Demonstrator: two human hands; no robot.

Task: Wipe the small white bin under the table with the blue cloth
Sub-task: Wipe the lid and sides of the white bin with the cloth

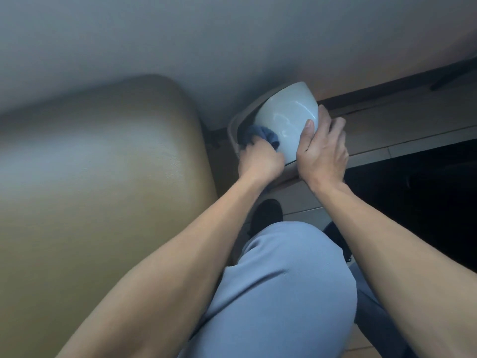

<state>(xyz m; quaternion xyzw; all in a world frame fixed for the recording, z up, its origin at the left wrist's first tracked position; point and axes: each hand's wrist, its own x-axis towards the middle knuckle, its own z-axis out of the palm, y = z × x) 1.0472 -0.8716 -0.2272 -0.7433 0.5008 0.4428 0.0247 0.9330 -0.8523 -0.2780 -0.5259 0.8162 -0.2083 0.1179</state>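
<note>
While the small white bin (286,120) lay tipped on its side near the floor, beside the tan padded seat (103,189), the wiping step appeared to be in hand.

Item 1, bin: white, glossy, rounded. Long axis ran diagonally from lower left to upper right of the view. Closed base pointed up and right, toward the dark skirting (387,89); rim end pointed down and left, toward the person, and was largely hidden by the hands. A beige band at that end was only partly seen, and what it was could not be told.

Item 2, blue cloth (82,136) — correction: blue cloth (84,136) is struck; entry reads blue cloth (340,136) is struck; true entry: blue cloth (85,136) is void. Cloth located at the bin's lower left wall.

Item 3, left hand (258,161): fingers curled tight round the bunched cloth, pressing it against the bin's wall near the rim end.

Item 4, right hand (322,151): fingers curled round the far side of the bin, thumb laid flat on the near wall, steadying it.

Item 5, knee in pale blue trousers (284,280), low in the view.

Judgement: most of the shown wall looked not yet covered. Next move would call for drawing the cloth along the axis toward the base, the right hand turning the bin to present fresh surface.
</note>
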